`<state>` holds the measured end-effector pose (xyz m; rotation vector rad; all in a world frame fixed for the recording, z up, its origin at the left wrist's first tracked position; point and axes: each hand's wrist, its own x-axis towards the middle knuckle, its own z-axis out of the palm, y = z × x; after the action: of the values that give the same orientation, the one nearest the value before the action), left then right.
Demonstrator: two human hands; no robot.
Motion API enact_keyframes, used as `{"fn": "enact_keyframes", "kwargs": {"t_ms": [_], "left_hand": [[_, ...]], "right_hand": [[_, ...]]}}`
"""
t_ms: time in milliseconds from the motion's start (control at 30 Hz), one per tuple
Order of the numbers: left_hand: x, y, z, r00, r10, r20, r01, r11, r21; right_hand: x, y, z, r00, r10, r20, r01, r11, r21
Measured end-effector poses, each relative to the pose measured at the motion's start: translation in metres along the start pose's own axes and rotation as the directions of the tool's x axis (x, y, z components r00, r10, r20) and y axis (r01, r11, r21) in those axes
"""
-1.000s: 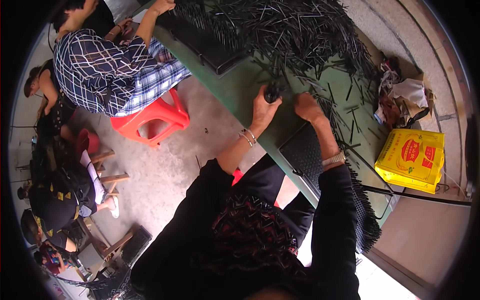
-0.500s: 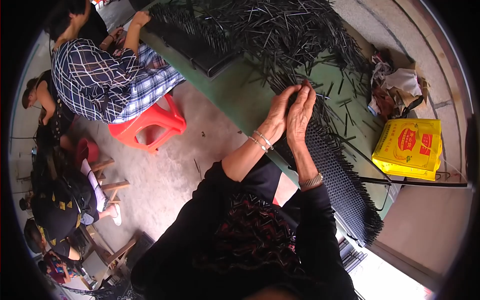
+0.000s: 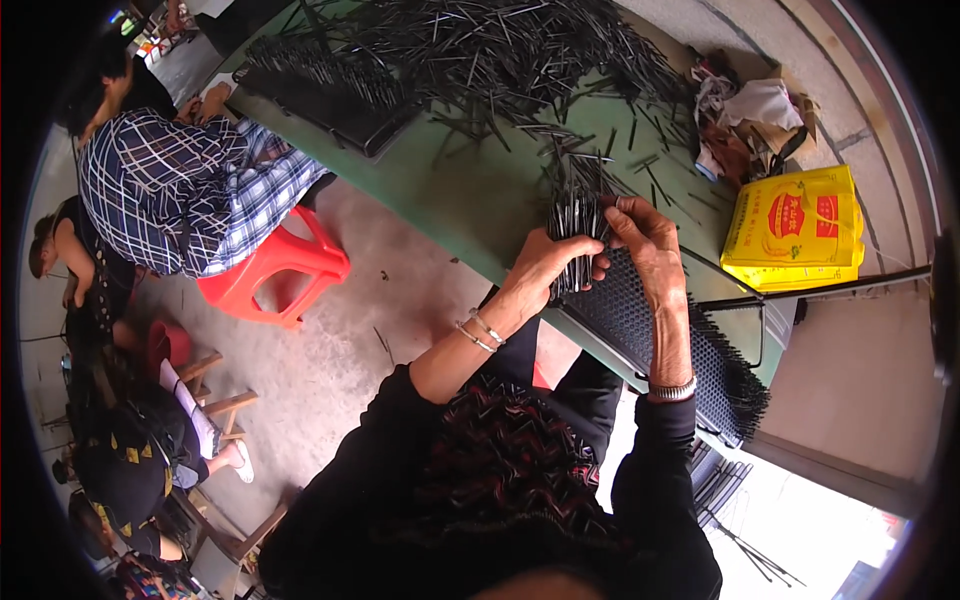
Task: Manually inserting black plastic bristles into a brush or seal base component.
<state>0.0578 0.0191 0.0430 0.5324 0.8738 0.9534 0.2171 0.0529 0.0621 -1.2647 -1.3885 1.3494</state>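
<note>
A bundle of thin black sticks [image 3: 573,225] is gripped in my left hand [image 3: 545,262], the thumb lying across it and the fingers behind. Against the bundle's right side, my right hand [image 3: 650,245] has its thumb and fingers drawn together in a pinch. What sits between those fingertips is too small to make out. Below and to the right of both hands lies a black board full of small holes [image 3: 640,305], partly covered by my right forearm. Black sticks stand in rows along its right part.
A big heap of loose black sticks [image 3: 480,50] covers the green table's [image 3: 440,170] far side, beside another stick-filled black board [image 3: 330,105]. At right are a yellow bag [image 3: 795,230] and crumpled wrappings [image 3: 755,110]. A person in plaid [image 3: 170,190] sits on a red stool [image 3: 280,270] at left.
My hands were pressed together around the sticks; now the left holds the bundle upright and the right has come apart to its right side. The view has shifted a little.
</note>
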Motion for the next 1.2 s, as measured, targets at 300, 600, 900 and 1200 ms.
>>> {"fn": "enact_keyframes", "kwargs": {"t_ms": [300, 600, 900, 1200], "left_hand": [[-0.006, -0.034, 0.006, 0.994, 0.078, -0.077, -0.078, 0.997, 0.0], [-0.016, -0.038, 0.011, 0.991, 0.081, -0.109, -0.084, 0.996, -0.023], [-0.017, -0.045, 0.009, 0.992, 0.08, -0.098, -0.083, 0.996, -0.022], [-0.021, -0.042, 0.006, 0.994, 0.05, -0.096, -0.048, 0.998, 0.028]], "right_hand": [[-0.034, 0.008, -0.014, 0.997, 0.043, -0.057, -0.042, 0.999, 0.024], [-0.046, 0.013, -0.009, 0.994, 0.045, -0.104, -0.046, 0.999, -0.013], [-0.046, 0.009, -0.013, 0.996, 0.017, -0.091, -0.024, 0.997, -0.068], [-0.045, 0.005, -0.015, 0.998, 0.065, -0.005, -0.065, 0.998, 0.002]]}}
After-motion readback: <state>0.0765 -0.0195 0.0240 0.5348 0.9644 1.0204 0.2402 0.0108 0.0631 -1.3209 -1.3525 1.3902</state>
